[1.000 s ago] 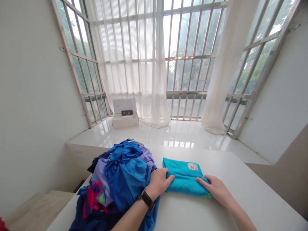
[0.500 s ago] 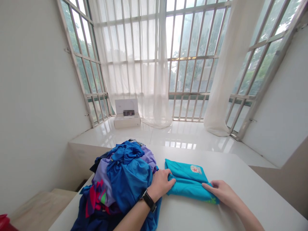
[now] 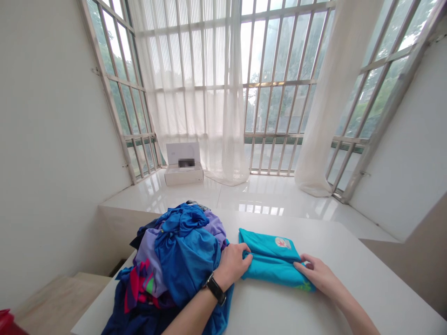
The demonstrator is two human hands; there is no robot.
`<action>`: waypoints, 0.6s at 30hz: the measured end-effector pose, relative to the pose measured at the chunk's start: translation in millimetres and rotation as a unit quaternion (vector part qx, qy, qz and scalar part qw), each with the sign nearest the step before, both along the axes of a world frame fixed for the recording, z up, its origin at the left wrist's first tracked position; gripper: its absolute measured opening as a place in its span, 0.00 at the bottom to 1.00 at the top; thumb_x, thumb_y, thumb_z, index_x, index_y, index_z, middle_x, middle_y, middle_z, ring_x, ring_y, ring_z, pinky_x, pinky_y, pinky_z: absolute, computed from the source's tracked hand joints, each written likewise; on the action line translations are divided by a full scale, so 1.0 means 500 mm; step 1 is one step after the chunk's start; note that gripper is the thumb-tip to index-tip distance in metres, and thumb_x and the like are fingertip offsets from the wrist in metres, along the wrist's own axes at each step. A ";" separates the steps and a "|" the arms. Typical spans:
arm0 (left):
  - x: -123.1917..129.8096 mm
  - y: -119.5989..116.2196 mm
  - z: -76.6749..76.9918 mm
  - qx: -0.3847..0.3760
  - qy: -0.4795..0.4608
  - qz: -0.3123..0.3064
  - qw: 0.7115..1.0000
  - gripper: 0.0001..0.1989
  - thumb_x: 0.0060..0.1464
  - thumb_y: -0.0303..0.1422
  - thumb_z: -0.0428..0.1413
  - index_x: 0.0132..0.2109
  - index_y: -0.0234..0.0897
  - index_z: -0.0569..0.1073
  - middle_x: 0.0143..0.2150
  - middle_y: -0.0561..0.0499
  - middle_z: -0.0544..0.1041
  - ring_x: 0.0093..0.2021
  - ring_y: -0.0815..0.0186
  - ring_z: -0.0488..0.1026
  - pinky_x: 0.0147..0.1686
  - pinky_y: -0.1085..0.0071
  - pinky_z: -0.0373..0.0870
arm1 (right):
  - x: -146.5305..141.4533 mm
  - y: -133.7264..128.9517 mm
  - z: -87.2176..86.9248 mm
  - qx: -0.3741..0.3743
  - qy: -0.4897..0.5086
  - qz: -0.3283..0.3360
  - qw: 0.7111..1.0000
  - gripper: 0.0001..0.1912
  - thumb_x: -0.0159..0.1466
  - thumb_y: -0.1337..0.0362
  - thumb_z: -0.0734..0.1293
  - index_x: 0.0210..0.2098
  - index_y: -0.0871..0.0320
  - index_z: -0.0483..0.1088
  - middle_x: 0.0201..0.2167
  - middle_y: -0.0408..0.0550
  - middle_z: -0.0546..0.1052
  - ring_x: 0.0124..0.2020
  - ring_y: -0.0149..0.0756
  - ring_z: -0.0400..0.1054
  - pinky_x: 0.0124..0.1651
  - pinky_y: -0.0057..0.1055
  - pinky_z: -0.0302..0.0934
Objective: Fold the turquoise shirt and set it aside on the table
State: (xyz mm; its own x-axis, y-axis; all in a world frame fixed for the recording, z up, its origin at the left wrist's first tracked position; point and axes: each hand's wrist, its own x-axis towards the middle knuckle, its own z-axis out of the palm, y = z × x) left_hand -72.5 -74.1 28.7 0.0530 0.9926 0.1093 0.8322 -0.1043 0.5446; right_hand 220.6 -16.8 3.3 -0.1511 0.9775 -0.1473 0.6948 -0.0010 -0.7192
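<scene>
A turquoise garment (image 3: pixel 270 267), folded into a long flat bundle with a lengthwise crease, lies on the white table. It has a round pale print with a red star shape near its far right corner and a green print at its near right corner. My left hand (image 3: pixel 233 264), a black watch on its wrist, is closed on the bundle's left end. At the right end, my right hand (image 3: pixel 318 274) pinches the fabric near the crease between thumb and fingers. Beside my left forearm rises a heap of crumpled clothes (image 3: pixel 188 251) in blue, purple, navy and red.
The white table (image 3: pixel 275 309) meets a glossy window ledge (image 3: pixel 226 197). An opened white box (image 3: pixel 184 176) stands on the ledge at the left. Sheer curtains (image 3: pixel 223 116) hang before the barred windows. A red object (image 3: pixel 10 323) shows at the lower left corner.
My right hand has shifted slightly along the right end, its index finger now farther up at the crease. My left hand stays on the left end; the view has moved a little.
</scene>
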 end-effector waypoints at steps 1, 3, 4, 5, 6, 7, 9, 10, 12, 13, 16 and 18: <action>0.000 0.001 -0.001 0.002 0.001 0.001 1.000 0.13 0.60 0.40 0.53 0.45 0.44 0.80 0.41 0.49 0.83 0.41 0.59 0.79 0.42 0.69 0.69 | -0.002 -0.001 0.002 0.006 -0.013 -0.011 1.000 0.27 0.50 0.37 0.62 0.31 0.54 0.71 0.22 0.46 0.76 0.29 0.43 0.72 0.32 0.33 0.63; 0.000 0.005 -0.005 0.006 0.006 0.002 1.000 0.14 0.61 0.40 0.53 0.45 0.42 0.80 0.42 0.48 0.83 0.43 0.58 0.79 0.44 0.69 0.69 | -0.006 -0.005 0.005 0.014 -0.033 -0.028 0.999 0.27 0.51 0.36 0.61 0.30 0.54 0.70 0.22 0.47 0.76 0.29 0.44 0.72 0.29 0.33 0.63; 0.000 0.006 -0.007 0.007 0.009 0.003 1.000 0.14 0.61 0.39 0.52 0.45 0.42 0.80 0.43 0.48 0.83 0.44 0.58 0.79 0.44 0.69 0.69 | -0.007 -0.007 0.006 0.011 -0.039 -0.032 0.999 0.27 0.52 0.35 0.61 0.29 0.54 0.69 0.22 0.47 0.76 0.28 0.44 0.73 0.28 0.33 0.63; 0.000 0.007 -0.009 0.009 0.012 0.004 1.000 0.13 0.61 0.39 0.53 0.45 0.41 0.80 0.43 0.47 0.83 0.44 0.58 0.79 0.44 0.69 0.69 | -0.008 -0.009 0.007 0.005 -0.042 -0.034 0.999 0.27 0.53 0.35 0.60 0.29 0.54 0.68 0.23 0.47 0.76 0.26 0.43 0.73 0.27 0.33 0.62; 0.000 0.007 -0.010 0.012 0.016 0.005 1.000 0.13 0.62 0.39 0.53 0.45 0.41 0.80 0.43 0.47 0.83 0.44 0.57 0.79 0.44 0.69 0.70 | -0.009 -0.011 0.007 -0.006 -0.045 -0.034 0.998 0.27 0.54 0.35 0.60 0.29 0.54 0.68 0.23 0.47 0.76 0.23 0.42 0.73 0.26 0.33 0.62; 0.000 0.007 -0.011 0.014 0.020 0.006 1.000 0.13 0.62 0.39 0.53 0.45 0.41 0.79 0.43 0.47 0.83 0.44 0.57 0.79 0.44 0.68 0.70 | -0.009 -0.013 0.007 -0.017 -0.048 -0.033 0.998 0.28 0.55 0.35 0.59 0.29 0.54 0.67 0.23 0.46 0.76 0.21 0.41 0.72 0.25 0.33 0.62; 0.001 0.006 -0.012 0.019 0.029 0.010 0.999 0.12 0.62 0.39 0.53 0.44 0.40 0.79 0.43 0.46 0.82 0.44 0.56 0.79 0.43 0.68 0.70 | -0.011 -0.015 0.007 -0.033 -0.048 -0.033 0.998 0.28 0.58 0.34 0.58 0.29 0.54 0.66 0.23 0.45 0.76 0.16 0.39 0.70 0.23 0.34 0.62; 0.001 0.005 -0.012 0.022 0.033 0.012 0.999 0.12 0.63 0.38 0.53 0.44 0.40 0.78 0.43 0.46 0.82 0.44 0.56 0.79 0.43 0.68 0.70 | -0.011 -0.016 0.007 -0.036 -0.045 -0.033 0.998 0.28 0.58 0.34 0.58 0.30 0.54 0.66 0.23 0.46 0.76 0.16 0.38 0.69 0.23 0.34 0.61; 0.002 0.003 -0.011 0.025 0.041 0.015 0.999 0.11 0.63 0.38 0.52 0.44 0.40 0.78 0.43 0.46 0.82 0.44 0.56 0.79 0.43 0.67 0.69 | -0.010 -0.017 0.008 -0.034 -0.033 -0.034 0.998 0.29 0.58 0.34 0.58 0.31 0.54 0.66 0.24 0.46 0.76 0.16 0.38 0.69 0.21 0.33 0.60; 0.002 0.002 -0.010 0.026 0.045 0.015 0.999 0.11 0.64 0.38 0.52 0.44 0.40 0.77 0.43 0.46 0.82 0.44 0.56 0.79 0.43 0.67 0.69 | -0.009 -0.016 0.008 -0.031 -0.026 -0.031 0.999 0.29 0.57 0.34 0.58 0.31 0.54 0.66 0.24 0.46 0.76 0.17 0.38 0.69 0.22 0.33 0.60; 0.003 0.000 -0.008 0.027 0.054 0.017 0.998 0.10 0.64 0.38 0.52 0.45 0.41 0.76 0.43 0.47 0.82 0.44 0.56 0.79 0.43 0.67 0.70 | 0.001 -0.014 0.009 -0.042 -0.004 -0.010 0.999 0.31 0.54 0.32 0.61 0.32 0.56 0.68 0.23 0.45 0.75 0.19 0.36 0.67 0.24 0.32 0.59; 0.004 -0.002 -0.005 0.026 0.059 0.018 0.998 0.10 0.64 0.38 0.52 0.45 0.41 0.76 0.43 0.47 0.82 0.43 0.56 0.79 0.42 0.67 0.69 | 0.008 -0.013 0.011 -0.052 0.013 0.009 0.999 0.32 0.52 0.32 0.62 0.31 0.56 0.69 0.23 0.45 0.74 0.21 0.34 0.65 0.25 0.31 0.58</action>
State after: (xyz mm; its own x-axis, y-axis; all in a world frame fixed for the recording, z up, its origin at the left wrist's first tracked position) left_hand -70.5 -75.0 26.1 0.0338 0.9871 0.1565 0.8940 -0.0998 0.4369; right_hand 224.6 -23.5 9.0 -0.1733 0.9543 -0.2434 0.6772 -0.0640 -0.7330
